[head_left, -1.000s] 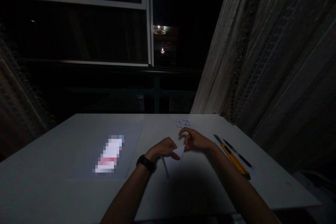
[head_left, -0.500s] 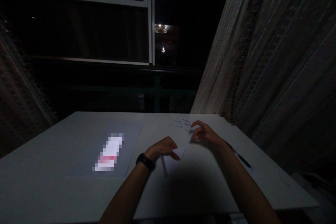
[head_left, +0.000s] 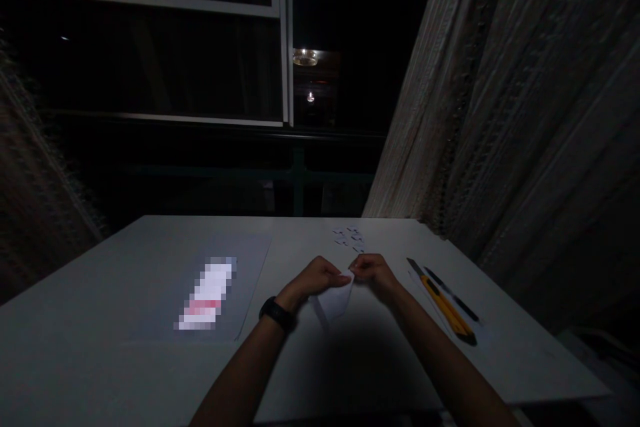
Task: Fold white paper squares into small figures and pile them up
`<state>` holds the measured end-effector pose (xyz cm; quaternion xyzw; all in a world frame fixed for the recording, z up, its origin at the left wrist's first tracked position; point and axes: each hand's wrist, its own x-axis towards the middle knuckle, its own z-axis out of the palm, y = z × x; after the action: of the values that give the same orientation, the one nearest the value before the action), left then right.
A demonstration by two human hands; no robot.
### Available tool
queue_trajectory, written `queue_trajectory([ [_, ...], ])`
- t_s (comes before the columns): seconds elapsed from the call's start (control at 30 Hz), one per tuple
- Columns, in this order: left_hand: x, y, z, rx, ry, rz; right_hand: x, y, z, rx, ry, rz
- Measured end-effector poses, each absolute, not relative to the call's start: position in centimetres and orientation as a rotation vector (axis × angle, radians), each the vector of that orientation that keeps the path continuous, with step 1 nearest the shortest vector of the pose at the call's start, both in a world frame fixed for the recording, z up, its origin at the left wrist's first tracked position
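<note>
A small white piece of paper (head_left: 336,301) is held above the table, its lower part hanging toward me. My left hand (head_left: 320,275), with a black band on the wrist, pinches its upper edge between thumb and fingers. At the paper's upper right corner, the closed fingertips of my right hand (head_left: 374,271) grip it. Just beyond my right hand lie several small paper pieces (head_left: 348,238) with dark marks on them.
A yellow utility knife (head_left: 444,303) and a black pen (head_left: 453,295) lie right of my right forearm. On the left, a large sheet (head_left: 253,280) bears a bright blurred-out rectangle (head_left: 210,293). Curtains (head_left: 425,113) and a dark window stand behind the white table (head_left: 300,380).
My right hand has come back from near the small paper pieces to the held paper and closed on its corner. The utility knife, earlier hidden by my right arm, now shows.
</note>
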<state>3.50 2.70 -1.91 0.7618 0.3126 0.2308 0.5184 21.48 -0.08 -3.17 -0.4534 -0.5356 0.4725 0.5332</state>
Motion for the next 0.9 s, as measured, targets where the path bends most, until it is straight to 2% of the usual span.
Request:
queue_trajectory([
  [0.17,3.7,2.4,-1.3,1.727,0.758,0.602,22.1,-0.4,-2.7,-0.887,-1.164,1.219],
  [0.3,3.9,2.6,-1.3,1.449,0.790,0.832,21.8,-0.3,-2.9,-0.930,-1.225,1.215],
  [0.43,4.3,2.5,-1.5,1.184,0.755,0.971,20.1,0.0,-3.7,-1.051,-1.372,1.081],
  [0.57,4.4,2.3,-1.5,1.169,0.692,1.016,19.8,-0.4,-3.3,-1.192,-1.550,0.903],
  [0.67,4.4,2.6,-1.7,1.275,0.780,0.983,21.3,-0.9,-2.3,-1.233,-1.824,0.870],
  [0.9,4.3,2.9,-2.2,1.416,0.844,0.700,24.0,-1.2,-1.4,-1.269,-1.905,0.955],
])
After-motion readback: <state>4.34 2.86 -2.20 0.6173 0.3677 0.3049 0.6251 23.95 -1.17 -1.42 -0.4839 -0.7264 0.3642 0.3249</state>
